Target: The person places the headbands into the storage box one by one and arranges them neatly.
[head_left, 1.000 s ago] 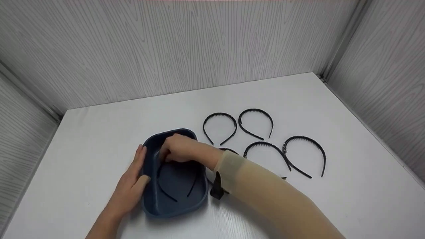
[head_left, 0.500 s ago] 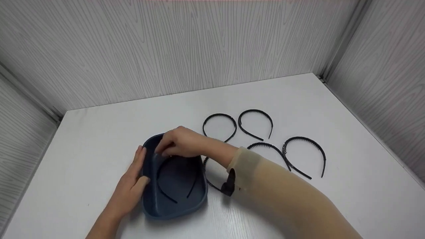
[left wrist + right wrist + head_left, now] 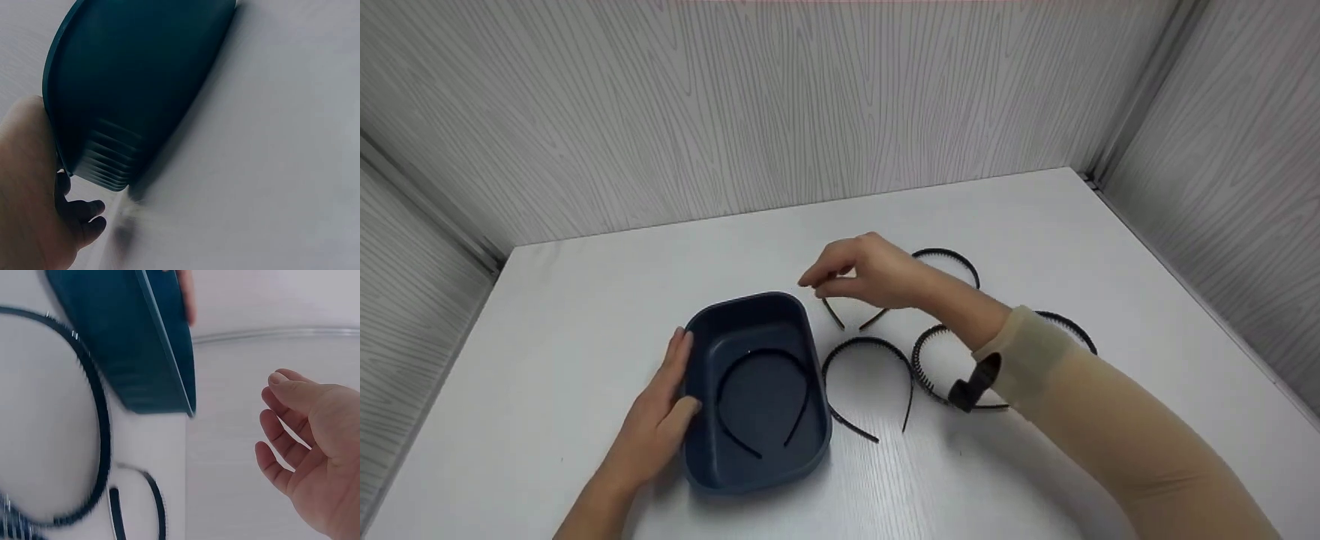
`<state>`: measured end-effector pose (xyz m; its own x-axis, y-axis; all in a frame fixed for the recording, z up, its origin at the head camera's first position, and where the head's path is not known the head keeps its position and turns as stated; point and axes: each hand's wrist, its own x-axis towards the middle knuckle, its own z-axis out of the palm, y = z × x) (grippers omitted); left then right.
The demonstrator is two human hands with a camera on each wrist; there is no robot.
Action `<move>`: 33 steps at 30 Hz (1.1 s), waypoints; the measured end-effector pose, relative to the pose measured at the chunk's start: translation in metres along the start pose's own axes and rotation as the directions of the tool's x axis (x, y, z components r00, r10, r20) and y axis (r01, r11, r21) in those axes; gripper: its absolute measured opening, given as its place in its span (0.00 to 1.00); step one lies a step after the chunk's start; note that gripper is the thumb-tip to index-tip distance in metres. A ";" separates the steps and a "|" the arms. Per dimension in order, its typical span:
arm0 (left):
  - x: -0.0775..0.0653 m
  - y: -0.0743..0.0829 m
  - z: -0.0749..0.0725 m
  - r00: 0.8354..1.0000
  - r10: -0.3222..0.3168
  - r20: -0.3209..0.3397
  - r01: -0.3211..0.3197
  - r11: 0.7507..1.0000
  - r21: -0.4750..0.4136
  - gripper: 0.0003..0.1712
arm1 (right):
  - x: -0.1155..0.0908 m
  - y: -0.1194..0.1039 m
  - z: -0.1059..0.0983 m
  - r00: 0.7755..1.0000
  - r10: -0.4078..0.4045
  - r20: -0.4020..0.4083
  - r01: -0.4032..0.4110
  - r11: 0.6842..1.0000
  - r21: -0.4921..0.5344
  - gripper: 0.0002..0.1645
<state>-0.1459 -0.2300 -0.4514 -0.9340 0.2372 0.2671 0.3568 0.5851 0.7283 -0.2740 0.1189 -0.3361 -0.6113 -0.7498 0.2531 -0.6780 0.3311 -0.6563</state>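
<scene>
My left hand (image 3: 656, 420) holds the left side of a dark blue plastic bin (image 3: 821, 450), its thumb over the rim and its fingers along the outer wall. In the left wrist view, the bin's ridged wall (image 3: 112, 152) stands beside that hand. One black headband (image 3: 750, 452) lies inside the bin. Loosely bent and holding nothing, my right hand (image 3: 877, 270) is above a black toothed headband (image 3: 834, 313) beyond the bin's right corner, and covers its upper arc. Thumb and fingertips are apart in the right wrist view, where the right hand (image 3: 315, 427) is beside the bin.
More black headbands lie to the right: one headband (image 3: 911, 386) close by the bin, another headband (image 3: 919, 364) partly behind my right forearm, a far headband (image 3: 945, 251) and a headband (image 3: 1069, 322) at far right. Grey wood-grain panels (image 3: 780, 105) enclose the white table (image 3: 585, 337).
My right hand has come up out of the bin and moved right and away, over a far headband. The headband inside the bin stays there. My left hand keeps its hold.
</scene>
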 end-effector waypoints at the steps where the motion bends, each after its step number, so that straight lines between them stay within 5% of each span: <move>1: 0.000 0.000 0.000 1.000 -0.001 0.002 0.001 1.000 0.001 0.47 | -0.006 0.002 -0.006 1.000 0.009 -0.012 -0.009 1.000 0.001 0.14; 14: 0.000 0.001 0.001 1.000 0.007 -0.003 -0.007 1.000 0.001 0.46 | -0.080 0.036 -0.068 0.976 0.173 -0.129 -0.176 0.984 -0.013 0.14; 33: -0.001 0.000 0.003 0.999 -0.031 0.009 0.031 1.000 0.006 0.48 | -0.164 0.093 -0.096 0.913 0.371 -0.168 -0.379 0.925 -0.017 0.14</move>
<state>-0.1447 -0.2281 -0.4540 -0.9444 0.2258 0.2390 0.3280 0.5965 0.7325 -0.2761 0.3278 -0.3703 -0.8786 -0.4653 0.1072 -0.4023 0.6004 -0.6911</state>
